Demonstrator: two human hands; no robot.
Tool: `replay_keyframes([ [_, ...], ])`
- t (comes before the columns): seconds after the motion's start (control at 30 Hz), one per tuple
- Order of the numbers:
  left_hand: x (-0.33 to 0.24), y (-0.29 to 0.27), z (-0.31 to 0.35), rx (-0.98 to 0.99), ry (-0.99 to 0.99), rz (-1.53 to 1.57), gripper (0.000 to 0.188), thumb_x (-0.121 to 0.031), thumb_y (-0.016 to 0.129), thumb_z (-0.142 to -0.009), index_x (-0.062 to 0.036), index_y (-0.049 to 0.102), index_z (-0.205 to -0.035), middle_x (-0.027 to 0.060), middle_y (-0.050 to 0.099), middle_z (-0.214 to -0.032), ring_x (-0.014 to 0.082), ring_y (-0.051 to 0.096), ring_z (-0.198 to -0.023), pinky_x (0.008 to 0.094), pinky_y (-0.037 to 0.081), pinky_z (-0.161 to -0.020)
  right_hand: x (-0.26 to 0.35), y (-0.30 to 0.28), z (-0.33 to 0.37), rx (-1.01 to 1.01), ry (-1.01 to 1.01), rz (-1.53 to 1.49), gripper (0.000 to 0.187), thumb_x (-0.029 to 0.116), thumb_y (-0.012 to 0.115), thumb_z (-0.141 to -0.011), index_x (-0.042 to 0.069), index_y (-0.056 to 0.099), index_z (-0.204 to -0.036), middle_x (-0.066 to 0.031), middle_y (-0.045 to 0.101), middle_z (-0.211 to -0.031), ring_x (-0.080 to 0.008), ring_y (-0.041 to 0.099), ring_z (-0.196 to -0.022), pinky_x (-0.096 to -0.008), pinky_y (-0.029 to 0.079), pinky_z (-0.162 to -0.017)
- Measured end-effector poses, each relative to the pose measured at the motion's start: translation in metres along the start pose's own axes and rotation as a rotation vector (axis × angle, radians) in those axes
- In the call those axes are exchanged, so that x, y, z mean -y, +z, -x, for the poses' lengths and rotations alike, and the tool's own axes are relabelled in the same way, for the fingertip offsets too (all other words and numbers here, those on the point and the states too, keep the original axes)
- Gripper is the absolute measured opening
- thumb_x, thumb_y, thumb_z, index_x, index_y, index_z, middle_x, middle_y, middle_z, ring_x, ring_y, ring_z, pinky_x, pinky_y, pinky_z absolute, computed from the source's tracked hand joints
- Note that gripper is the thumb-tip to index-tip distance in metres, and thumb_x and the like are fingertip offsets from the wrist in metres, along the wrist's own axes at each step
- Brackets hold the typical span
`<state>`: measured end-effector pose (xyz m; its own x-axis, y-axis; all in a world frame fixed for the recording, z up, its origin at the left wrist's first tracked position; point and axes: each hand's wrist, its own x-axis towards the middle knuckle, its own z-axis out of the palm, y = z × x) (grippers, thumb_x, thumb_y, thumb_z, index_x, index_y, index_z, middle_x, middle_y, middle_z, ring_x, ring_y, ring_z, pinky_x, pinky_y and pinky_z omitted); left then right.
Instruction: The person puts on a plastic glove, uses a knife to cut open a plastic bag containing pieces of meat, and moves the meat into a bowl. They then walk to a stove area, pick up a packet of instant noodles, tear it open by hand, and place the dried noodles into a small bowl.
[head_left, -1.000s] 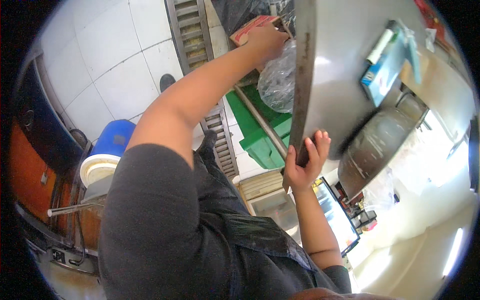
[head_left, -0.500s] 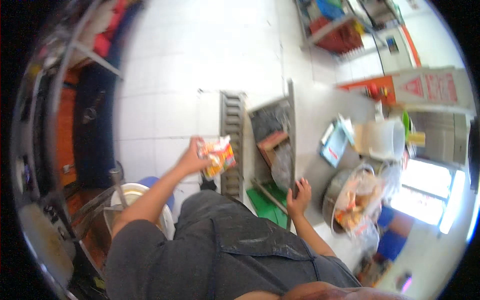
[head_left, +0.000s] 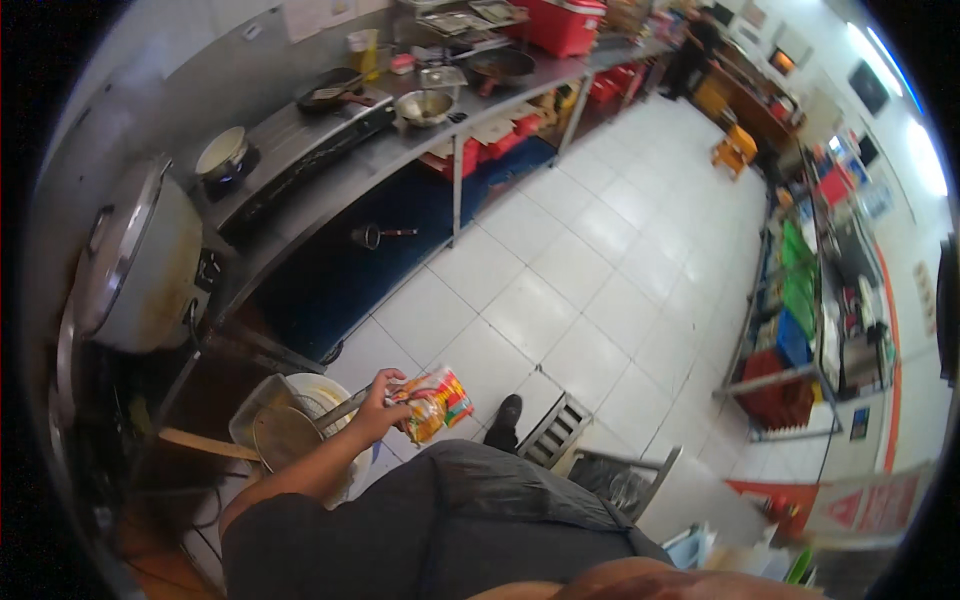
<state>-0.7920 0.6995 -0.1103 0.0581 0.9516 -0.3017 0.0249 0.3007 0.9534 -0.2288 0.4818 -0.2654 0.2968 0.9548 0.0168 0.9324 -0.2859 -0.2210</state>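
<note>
My left hand point(head_left: 381, 410) is closed round the edge of a colourful food packet point(head_left: 437, 402), printed in orange, yellow, red and green. The packet is held out in front of my body, above the tiled floor. Just left of my left forearm stand a white bucket point(head_left: 352, 482) and a clear plastic container point(head_left: 245, 408), with a round mesh strainer point(head_left: 285, 438) over them. My right hand is out of the picture.
A large covered metal cooker point(head_left: 160, 285) stands at left. Pans, bowls and a red cooler box point(head_left: 562, 27) line the long steel counter point(head_left: 400, 140). A floor drain grate point(head_left: 557, 430) lies ahead. Right are a loaded rack point(head_left: 770, 385) and an orange stool point(head_left: 735, 150); a person point(head_left: 694, 50) stands far off.
The view has swung left and up, bringing in the counter and the long floor. My left hand still grips the packet. My right hand, earlier at the steel table's edge, has left the view.
</note>
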Motion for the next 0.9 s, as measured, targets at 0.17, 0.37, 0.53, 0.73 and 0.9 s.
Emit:
replay_keyframes([
  [0.17, -0.007, 0.023, -0.042, -0.380, -0.192, 0.553, 0.045, -0.013, 0.061, -0.083, -0.0183, 0.043, -0.124, 0.0105, 0.061, -0.101, 0.0216, 0.066, -0.075, 0.0377, 0.058, -0.059, 0.008, 0.012, -0.151, 0.516, -0.023, -0.019, 0.050, 0.041, 0.056, -0.091, 0.011, 0.057, -0.132, -0.0174, 0.054, -0.138, -0.0390, 0.048, -0.130, -0.0548, 0.041, -0.103],
  [0.37, 0.021, 0.006, -0.112, -0.624, -0.189, 0.923, 0.035, -0.026, 0.058, -0.085, -0.0202, 0.046, -0.118, 0.0089, 0.057, -0.096, 0.0213, 0.057, -0.074, 0.0381, 0.052, -0.060, 0.066, 0.036, -0.351, 0.946, -0.325, 0.269, 0.050, 0.045, 0.052, -0.093, 0.015, 0.058, -0.132, -0.0155, 0.055, -0.138, -0.0384, 0.049, -0.129, -0.0543, 0.043, -0.101],
  [0.53, -0.041, -0.039, -0.174, -0.801, -0.028, 0.775, 0.033, -0.027, 0.059, -0.085, -0.0211, 0.047, -0.115, 0.0059, 0.061, -0.095, 0.0189, 0.061, -0.068, 0.0320, 0.051, -0.053, 0.244, 0.033, -0.496, 0.634, -0.707, 0.237, 0.047, 0.042, 0.054, -0.096, 0.014, 0.057, -0.133, -0.0170, 0.059, -0.133, -0.0368, 0.055, -0.123, -0.0487, 0.046, -0.099],
  [0.73, -0.089, -0.152, -0.229, -1.024, 0.422, -0.182, 0.039, -0.011, 0.069, -0.077, -0.0110, 0.058, -0.115, 0.0112, 0.061, -0.111, 0.0250, 0.065, -0.099, 0.0349, 0.055, -0.080, 0.441, 0.004, -0.553, 0.740, -0.602, -0.487, 0.039, 0.028, 0.063, -0.096, 0.007, 0.059, -0.129, -0.0172, 0.067, -0.120, -0.0313, 0.068, -0.101, -0.0396, 0.055, -0.086],
  [0.9, -0.136, -0.213, -0.277, -1.076, 0.469, -0.682, 0.043, -0.013, 0.072, -0.074, -0.0104, 0.060, -0.115, 0.0141, 0.058, -0.123, 0.0337, 0.062, -0.107, 0.0386, 0.053, -0.088, 0.457, 0.043, -0.572, 0.970, -0.781, -0.178, 0.043, 0.025, 0.067, -0.092, 0.008, 0.060, -0.131, -0.0176, 0.066, -0.121, -0.0307, 0.065, -0.109, -0.0408, 0.053, -0.091],
])
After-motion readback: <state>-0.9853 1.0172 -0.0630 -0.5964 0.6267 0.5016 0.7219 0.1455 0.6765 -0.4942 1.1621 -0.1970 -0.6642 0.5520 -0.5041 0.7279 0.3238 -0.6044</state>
